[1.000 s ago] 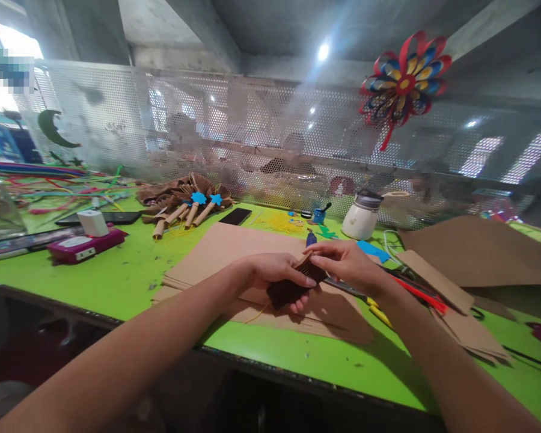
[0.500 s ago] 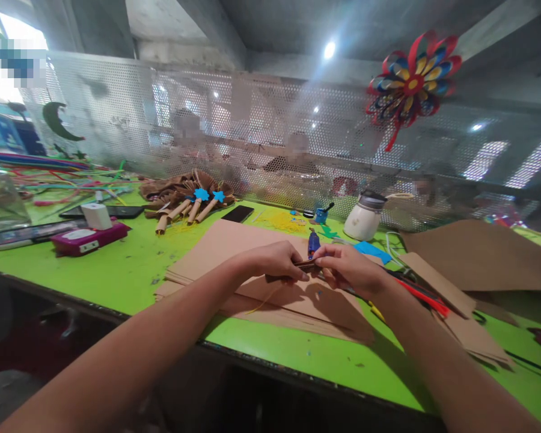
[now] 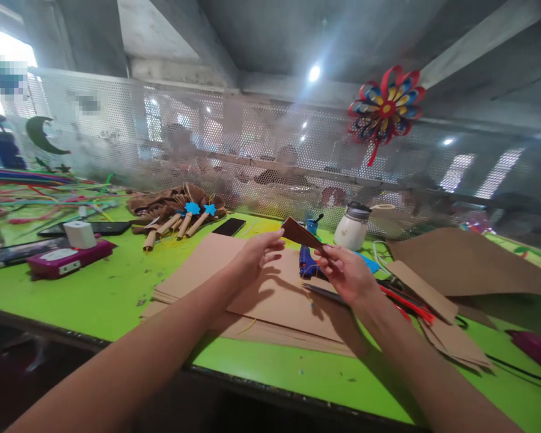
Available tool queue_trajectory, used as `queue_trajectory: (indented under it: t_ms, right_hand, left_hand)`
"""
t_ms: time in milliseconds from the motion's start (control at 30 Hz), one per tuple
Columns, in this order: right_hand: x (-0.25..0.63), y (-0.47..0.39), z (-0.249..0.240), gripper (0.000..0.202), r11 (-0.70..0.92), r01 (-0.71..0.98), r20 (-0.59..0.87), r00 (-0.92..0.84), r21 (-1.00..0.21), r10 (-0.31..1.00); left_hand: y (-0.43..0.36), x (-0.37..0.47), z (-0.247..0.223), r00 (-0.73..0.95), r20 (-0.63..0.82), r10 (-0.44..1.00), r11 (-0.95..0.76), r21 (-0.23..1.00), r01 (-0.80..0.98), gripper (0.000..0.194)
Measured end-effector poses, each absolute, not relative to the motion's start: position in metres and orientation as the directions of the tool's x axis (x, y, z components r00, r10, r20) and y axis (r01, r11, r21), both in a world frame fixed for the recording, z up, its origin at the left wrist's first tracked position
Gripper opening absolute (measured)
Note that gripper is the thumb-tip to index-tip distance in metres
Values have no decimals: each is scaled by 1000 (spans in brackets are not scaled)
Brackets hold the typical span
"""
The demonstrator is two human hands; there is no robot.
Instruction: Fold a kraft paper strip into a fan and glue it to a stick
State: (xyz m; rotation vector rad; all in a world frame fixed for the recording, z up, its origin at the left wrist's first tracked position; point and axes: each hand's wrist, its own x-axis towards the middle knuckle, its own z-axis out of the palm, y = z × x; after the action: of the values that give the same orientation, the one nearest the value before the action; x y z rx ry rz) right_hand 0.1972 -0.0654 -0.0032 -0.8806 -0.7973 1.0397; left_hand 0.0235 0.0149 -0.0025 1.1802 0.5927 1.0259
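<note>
A folded brown paper piece [image 3: 301, 232], narrow and layered, is raised above the table, its lower end pinched by my right hand [image 3: 349, 270]. My left hand [image 3: 260, 255] is beside the folded paper's upper left end, fingers apart; nothing is gripped in it. Below both hands lies a stack of brown paper sheets [image 3: 198, 264]. Just behind my right fingers sits a blue glue gun [image 3: 305, 262]. The dark blades of scissors [image 3: 327, 292] poke out under my right hand, and a yellow string [image 3: 247, 326] lies on the stack's near edge.
Paper fans with blue cut-outs [image 3: 192, 208] lie at the back left, near a black phone [image 3: 229, 227]. A purple power strip [image 3: 70, 258] is at left. A white jar [image 3: 350, 227] stands before the perforated screen [image 3: 252, 138]. Large brown paper [image 3: 473, 261] lies at right.
My left hand has let go of the folded paper and moved left with fingers opened. My right hand has lifted and tilted the paper upward. The view has shifted slightly.
</note>
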Motion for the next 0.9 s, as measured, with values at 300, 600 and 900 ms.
queue_trajectory:
  t_ms: [300,600,900]
  right_hand:
    - [167,-71,-17,17,229,-380,142,245,-896,959]
    - [160,-71,-28,18,213,-309,148,219,-927,964]
    - [149,-70,-38,24,231,-252,175,226,-940,958]
  left_hand:
    - [-5,40,-16,639,258,724,65,897,-437,25]
    - [-6,43,-15,537,253,805,59,866,-497,11]
    - [-8,46,-15,508,135,851,134,878,-459,9]
